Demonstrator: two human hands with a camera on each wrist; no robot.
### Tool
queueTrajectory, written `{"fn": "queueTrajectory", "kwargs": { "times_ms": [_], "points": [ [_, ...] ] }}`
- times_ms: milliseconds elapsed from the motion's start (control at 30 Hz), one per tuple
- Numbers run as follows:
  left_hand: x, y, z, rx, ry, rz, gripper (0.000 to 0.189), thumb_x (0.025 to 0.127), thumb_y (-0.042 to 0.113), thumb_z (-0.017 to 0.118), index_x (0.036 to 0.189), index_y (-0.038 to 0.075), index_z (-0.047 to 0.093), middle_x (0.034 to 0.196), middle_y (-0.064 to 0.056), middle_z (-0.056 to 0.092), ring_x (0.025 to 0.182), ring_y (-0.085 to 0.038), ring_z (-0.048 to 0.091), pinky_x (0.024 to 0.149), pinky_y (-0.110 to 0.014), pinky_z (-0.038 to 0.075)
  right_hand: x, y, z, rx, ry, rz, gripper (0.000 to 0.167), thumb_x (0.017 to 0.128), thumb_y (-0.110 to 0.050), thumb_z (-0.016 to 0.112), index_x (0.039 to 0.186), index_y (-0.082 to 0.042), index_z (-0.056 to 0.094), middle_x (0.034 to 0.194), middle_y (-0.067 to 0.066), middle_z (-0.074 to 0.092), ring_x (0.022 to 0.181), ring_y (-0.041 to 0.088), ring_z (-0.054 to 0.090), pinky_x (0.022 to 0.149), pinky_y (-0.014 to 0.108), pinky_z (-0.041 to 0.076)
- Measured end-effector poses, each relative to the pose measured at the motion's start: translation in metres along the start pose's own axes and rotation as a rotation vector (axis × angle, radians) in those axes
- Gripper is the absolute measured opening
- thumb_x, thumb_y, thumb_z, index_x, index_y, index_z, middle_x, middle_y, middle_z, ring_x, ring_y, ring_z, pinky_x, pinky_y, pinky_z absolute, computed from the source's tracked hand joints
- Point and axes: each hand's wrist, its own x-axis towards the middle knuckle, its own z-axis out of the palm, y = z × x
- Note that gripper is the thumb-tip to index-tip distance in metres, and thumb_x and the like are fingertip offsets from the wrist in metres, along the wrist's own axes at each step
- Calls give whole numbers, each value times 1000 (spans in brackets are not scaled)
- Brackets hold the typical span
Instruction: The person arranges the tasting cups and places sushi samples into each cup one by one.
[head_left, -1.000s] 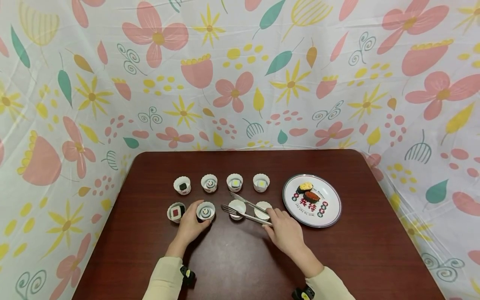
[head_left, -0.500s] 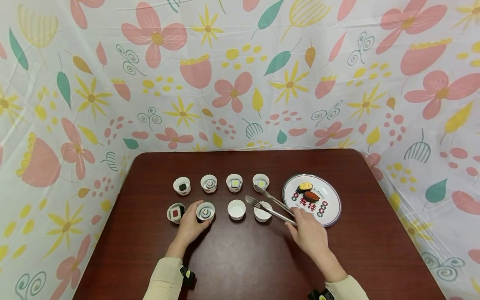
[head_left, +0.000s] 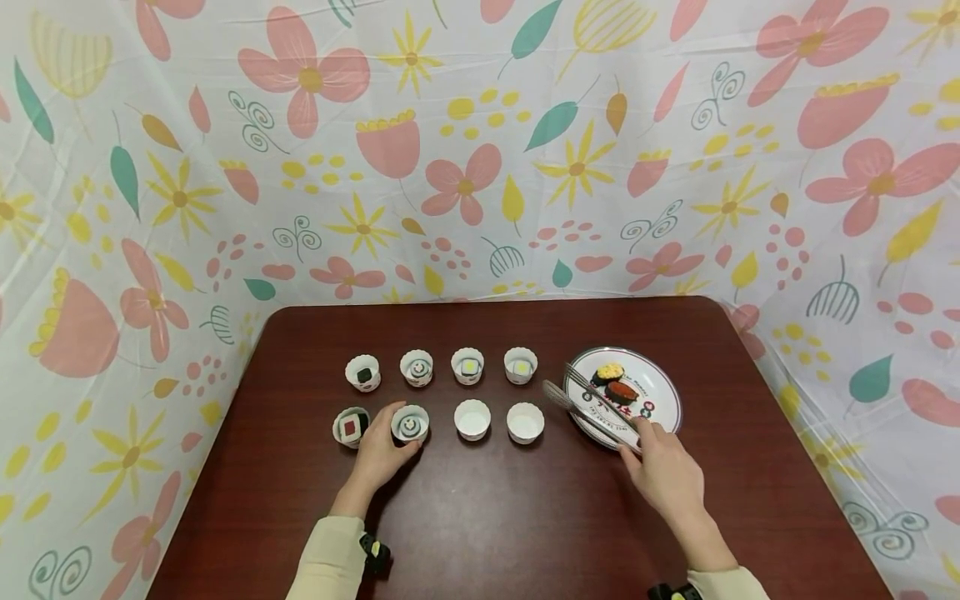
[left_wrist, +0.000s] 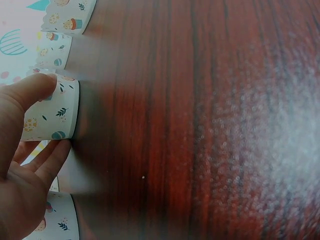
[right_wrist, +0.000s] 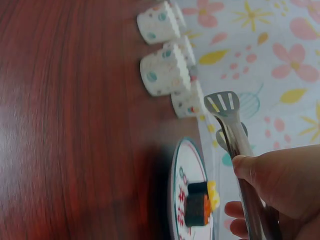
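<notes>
My left hand (head_left: pixel 380 454) grips a scalloped white paper cup (head_left: pixel 410 424) that holds a swirled sushi roll; the left wrist view has thumb and fingers around this cup (left_wrist: pixel 57 112). In my right hand (head_left: pixel 667 475) is a pair of metal tongs (head_left: pixel 557 395), their jaws apart with nothing between them. Slotted ends show on the tongs (right_wrist: pixel 225 105) in the right wrist view. In the head view they reach over the left side of a white oval plate (head_left: pixel 662 379). On it sit a yellow-topped sushi (head_left: pixel 608 372) and an orange-topped sushi (head_left: pixel 621 393).
Left of the gripped cup is a cup with red-centred sushi (head_left: pixel 351 427). Two cups (head_left: pixel 472 419) with bare white insides stand to its right. Several cups with sushi (head_left: pixel 467 367) form a back row. A flowered cloth (head_left: pixel 465 183) hangs behind the dark wooden table (head_left: pixel 465 517).
My right hand has carried the tongs rightward from above the front cups to above the plate. My left hand has stayed on its cup.
</notes>
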Motion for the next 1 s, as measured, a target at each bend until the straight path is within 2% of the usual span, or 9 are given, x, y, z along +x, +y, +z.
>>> {"fn": "queueTrajectory", "kwargs": {
  "times_ms": [200,533,733,1000],
  "points": [
    [0,0,0,-10,-8,-16,69,69,13,79,130,9,48,126,-10,53,113,-29,52,91,-47,42,-2,17,-6,-3,4,44,41,73,-18,72,107,0,56,84,19,60,74,39,57,51,49,43],
    [1,-1,1,-7,-9,-15,68,69,14,79,129,10,48,125,-10,54,112,-28,53,91,-45,42,-6,43,-9,9,48,93,43,71,-15,73,106,2,55,82,23,58,68,44,53,50,53,40],
    [1,0,0,-9,-12,-13,68,69,15,78,130,9,48,125,-10,53,113,-28,52,91,-46,42,-10,55,-10,2,26,130,44,72,-17,73,107,1,54,82,23,57,69,45,53,51,54,40],
    [0,-1,1,-11,-10,-18,68,69,15,79,130,10,48,126,-10,53,113,-28,52,91,-46,42,-14,66,-8,-13,-9,137,43,74,-17,72,107,3,53,81,24,57,67,44,53,53,54,41]
  ]
}}
